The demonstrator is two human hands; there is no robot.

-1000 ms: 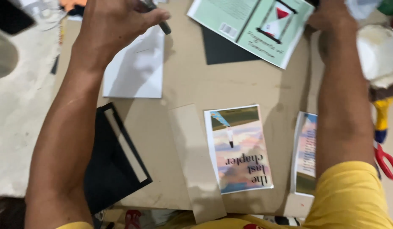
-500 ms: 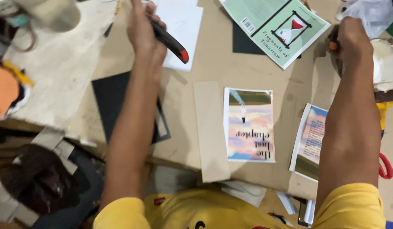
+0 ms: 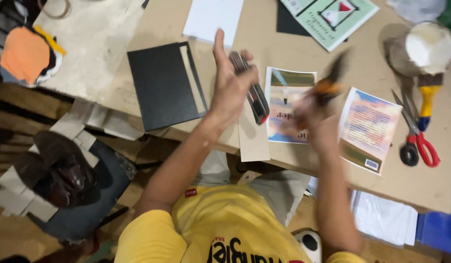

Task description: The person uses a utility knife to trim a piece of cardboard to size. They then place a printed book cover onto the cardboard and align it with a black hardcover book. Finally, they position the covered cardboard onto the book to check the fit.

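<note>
Your left hand [image 3: 230, 85] grips a black-red utility knife [image 3: 250, 90] mid-frame, right hand [image 3: 315, 109] pinches a blurred orange-handled tool [image 3: 330, 80] over the printed cover [image 3: 286, 104], ready for trimming.

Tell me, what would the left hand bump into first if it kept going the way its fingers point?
Probably the white sheet of paper lying just beyond the left hand, though height above the table is unclear.

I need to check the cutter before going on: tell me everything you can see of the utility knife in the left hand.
The utility knife is a long, slim tool with a dark body, grey metal along one side and a red tip at its near end. It lies across the left hand, gripped by the fingers, raised above the brown table. Whether a blade is out cannot be told.
</note>
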